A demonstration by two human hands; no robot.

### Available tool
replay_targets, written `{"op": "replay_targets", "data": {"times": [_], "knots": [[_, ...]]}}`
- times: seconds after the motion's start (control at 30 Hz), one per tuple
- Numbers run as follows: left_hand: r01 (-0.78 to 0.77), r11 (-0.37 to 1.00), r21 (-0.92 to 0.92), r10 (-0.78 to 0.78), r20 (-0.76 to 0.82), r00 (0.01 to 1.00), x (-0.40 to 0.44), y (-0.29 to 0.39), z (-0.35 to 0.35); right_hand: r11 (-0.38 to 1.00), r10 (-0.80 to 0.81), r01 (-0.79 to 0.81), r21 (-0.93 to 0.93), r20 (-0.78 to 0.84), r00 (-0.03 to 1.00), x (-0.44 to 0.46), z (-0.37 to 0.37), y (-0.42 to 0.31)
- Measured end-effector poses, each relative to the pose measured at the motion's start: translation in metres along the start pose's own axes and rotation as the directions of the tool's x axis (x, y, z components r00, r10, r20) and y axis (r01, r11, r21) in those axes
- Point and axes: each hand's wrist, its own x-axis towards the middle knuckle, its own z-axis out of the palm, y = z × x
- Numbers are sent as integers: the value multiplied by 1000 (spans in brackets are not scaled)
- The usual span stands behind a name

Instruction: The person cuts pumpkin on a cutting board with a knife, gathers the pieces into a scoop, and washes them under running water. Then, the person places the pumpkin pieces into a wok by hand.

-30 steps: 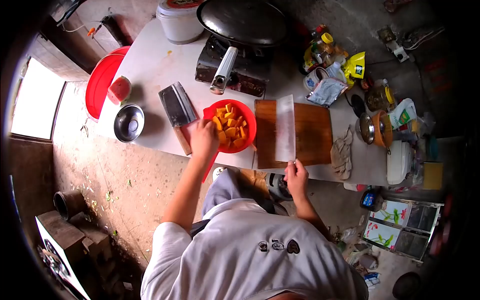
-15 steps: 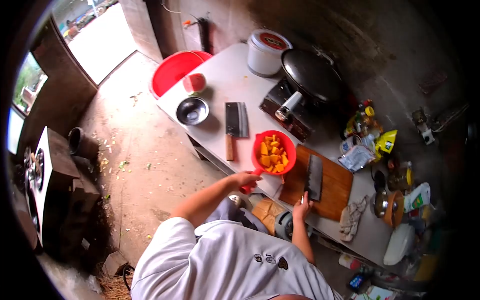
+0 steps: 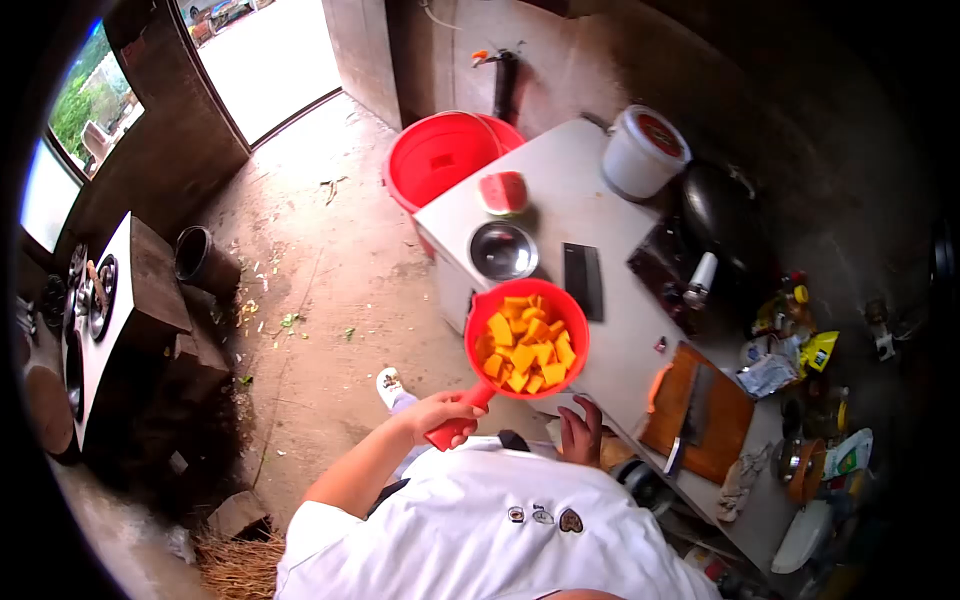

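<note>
My left hand (image 3: 447, 418) is closed round the handle of a red plastic scoop (image 3: 584, 340), held above the floor and table edge. Chunks of orange pumpkin (image 3: 528, 345) fill the scoop. My right hand (image 3: 580, 432) hangs by the table edge, right of the scoop, its fingers apart and nothing in them. On the wooden cutting board (image 3: 730, 415) lies a cleaver (image 3: 692, 405), its handle towards me. Another cleaver (image 3: 583, 280) rests on the white table (image 3: 625, 365), and the scoop hides its handle. Behind the scoop stands a metal bowl (image 3: 503, 250).
A cut watermelon (image 3: 503, 192) sits near the table's far corner, beside a red tub (image 3: 440, 155). A white bucket (image 3: 645, 155) and a dark wok (image 3: 725, 215) line the wall side. Packets, bottles and a rag (image 3: 742, 482) crowd the right end. A doorway (image 3: 265, 70) opens at back left.
My right hand has let go of the cleaver on the board and drawn back left. The scoop has been lifted off the table towards me. The view has shifted left.
</note>
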Motion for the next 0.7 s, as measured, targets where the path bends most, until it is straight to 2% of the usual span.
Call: {"op": "replay_targets", "data": {"times": [0.1,0.17,0.27,0.33,0.37,0.43,0.5,0.57,0.7], "knots": [[-129,991,21,130,-196,972,-44,44,-72,993,-22,16,116,50,999,66,83,-32],[-197,980,13,191,-313,930,-72,72,-123,989,-105,93,111,101,989,120,136,-63],[-217,976,24,201,-488,849,-117,116,-197,979,-147,122,164,153,977,204,205,-130],[-237,972,-2,201,-522,829,-142,146,-235,946,-265,220,236,180,947,258,238,-169],[-223,975,-4,185,-542,820,-151,162,-253,949,-246,200,243,176,953,279,249,-181],[-200,979,-33,146,-566,812,-160,198,-283,960,-196,124,251,286,938,319,269,-195],[-190,980,-51,126,-582,803,-153,234,-314,956,-176,110,272,229,957,352,288,-191],[-215,966,-145,105,-539,835,-138,266,-349,984,-32,-10,178,231,973,384,303,-182],[-103,978,-180,11,-453,892,-86,359,-401,970,170,-190,153,140,976,469,339,-133]]}}
